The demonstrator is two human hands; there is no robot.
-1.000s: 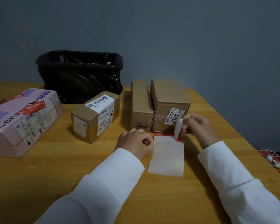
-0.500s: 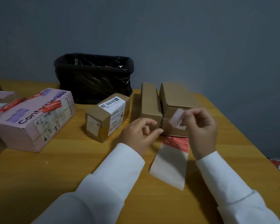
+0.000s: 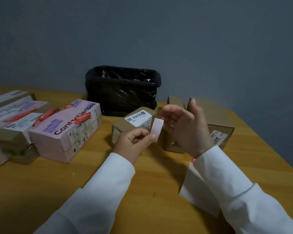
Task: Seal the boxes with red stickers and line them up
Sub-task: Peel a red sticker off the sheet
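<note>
A pale sticker (image 3: pixel 156 130) is held above the table (image 3: pixel 41 191), pinched at its lower end by the left hand (image 3: pixel 134 142) and at its upper end by the right hand (image 3: pixel 184 125); its red face cannot be seen from this side. The backing sheet (image 3: pixel 196 195) is left lying on the table under the right sleeve (image 3: pixel 235 191), a red edge just showing at its far end. A small labelled box (image 3: pixel 134 122) is seen just behind the hands, with two brown boxes (image 3: pixel 222 125) side by side to its right, partly hidden by the right hand. A pink box (image 3: pixel 66 130) bearing red stickers is set to the left, beside further boxes (image 3: pixel 12 124). A black-lined bin (image 3: pixel 123 92) is placed at the wall.
</note>
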